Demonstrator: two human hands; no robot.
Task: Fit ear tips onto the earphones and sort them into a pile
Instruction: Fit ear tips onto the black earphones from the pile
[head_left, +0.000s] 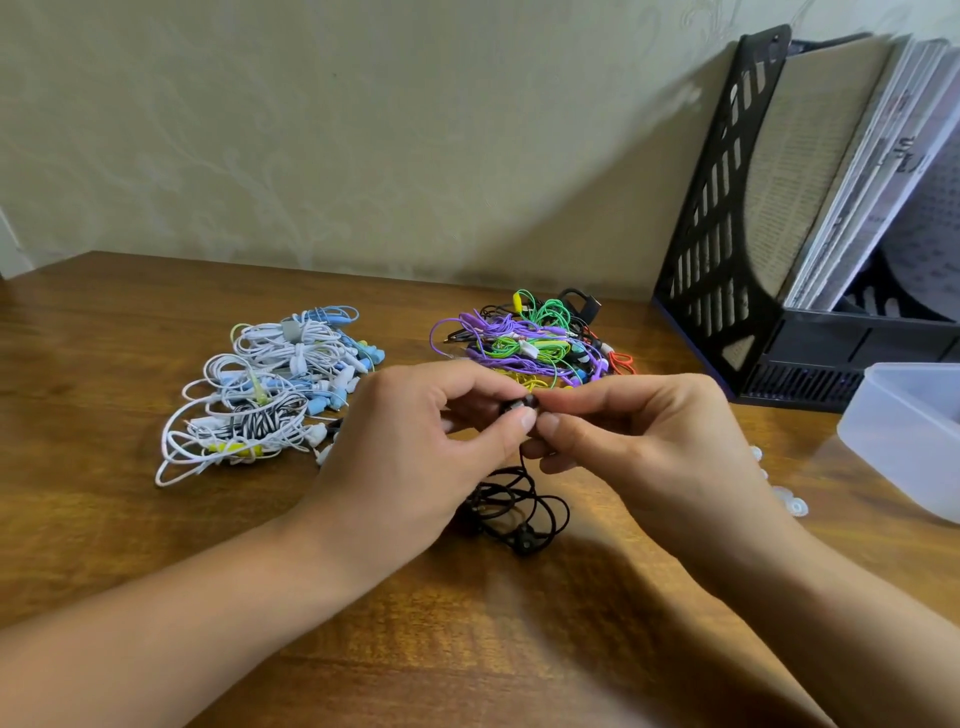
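My left hand pinches a black earbud between thumb and forefinger above the wooden desk. Meeting it from the right, my right hand pinches a small dark ear tip against the bud. The earphone's black cable hangs down from the hands and lies coiled on the desk below them. A pile of white and blue earphones lies to the left. Behind the hands lies a pile of purple, green, yellow and red earphones.
A translucent plastic box stands at the right edge, with a few clear ear tips loose on the desk beside it. A black file holder with papers stands at the back right against the wall.
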